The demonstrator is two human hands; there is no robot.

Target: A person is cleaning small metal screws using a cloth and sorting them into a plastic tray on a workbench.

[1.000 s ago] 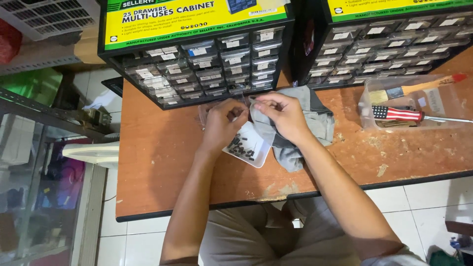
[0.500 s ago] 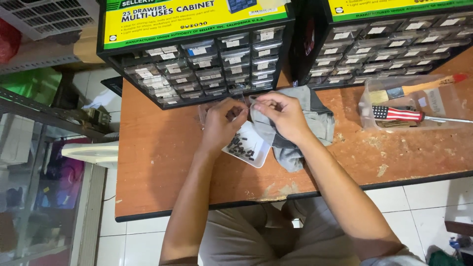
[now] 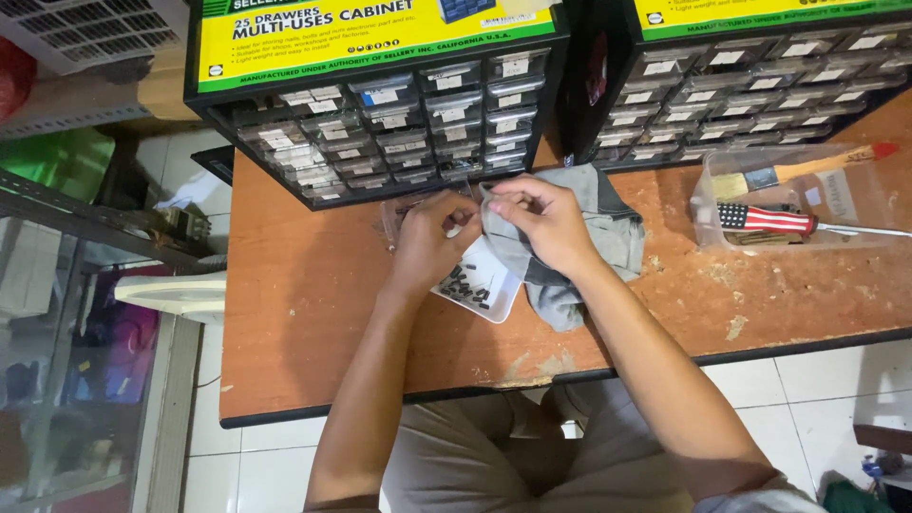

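Note:
My left hand (image 3: 425, 239) and my right hand (image 3: 540, 218) meet just in front of a black cabinet of small clear drawers (image 3: 380, 123). My right hand pinches a fold of a grey cloth (image 3: 608, 233) that lies crumpled on the brown table (image 3: 304, 323). My left hand's fingers are closed on something small next to the cloth; it is too small to make out. Below both hands sits a small white tray (image 3: 484, 285) with several small dark parts in it.
A second drawer cabinet (image 3: 750, 85) stands at the back right. A clear plastic box (image 3: 845, 204) at the right holds a brush and a striped-handled screwdriver (image 3: 769, 219). The table's front edge runs above my lap. Shelving and a glass case stand at the left.
My hands have stayed in the same place over the tray, with only small finger movements on the cloth.

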